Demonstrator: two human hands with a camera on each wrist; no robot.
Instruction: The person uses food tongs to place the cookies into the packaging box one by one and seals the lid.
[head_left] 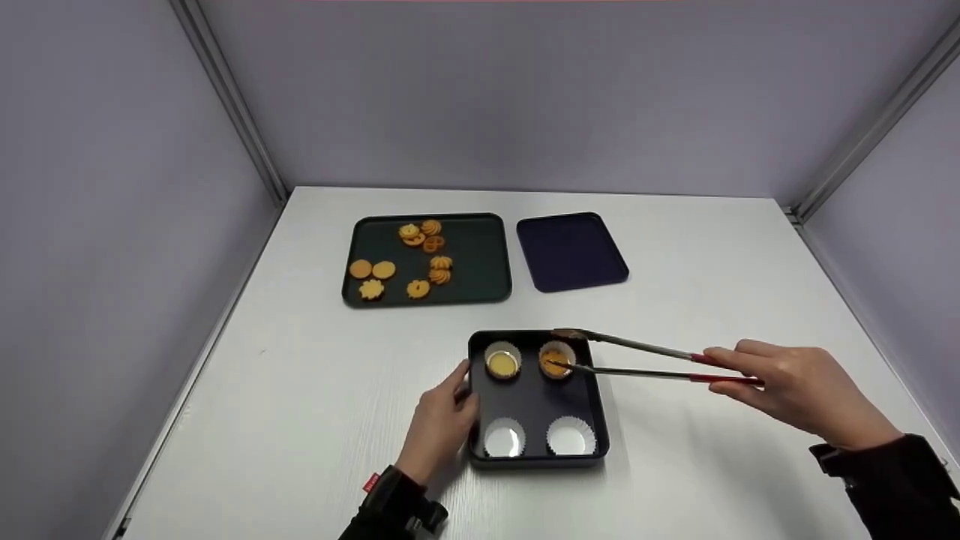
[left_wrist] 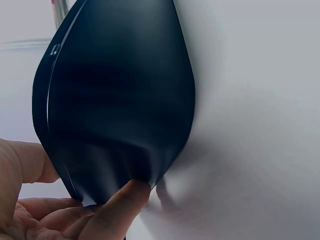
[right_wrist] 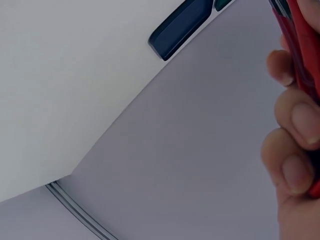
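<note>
While your right grip has hold of the tongs in the head view, one tip's over the orange cookie, the other's by the dark tray's far rim. It's sitting in the far-right pleated cup, probably light and crumbly, so nip its edges gently. Left wrist: your left grip touches the tray, can't tell if it's curled round. Right wrist: fingers wrapped round red handles.
</note>
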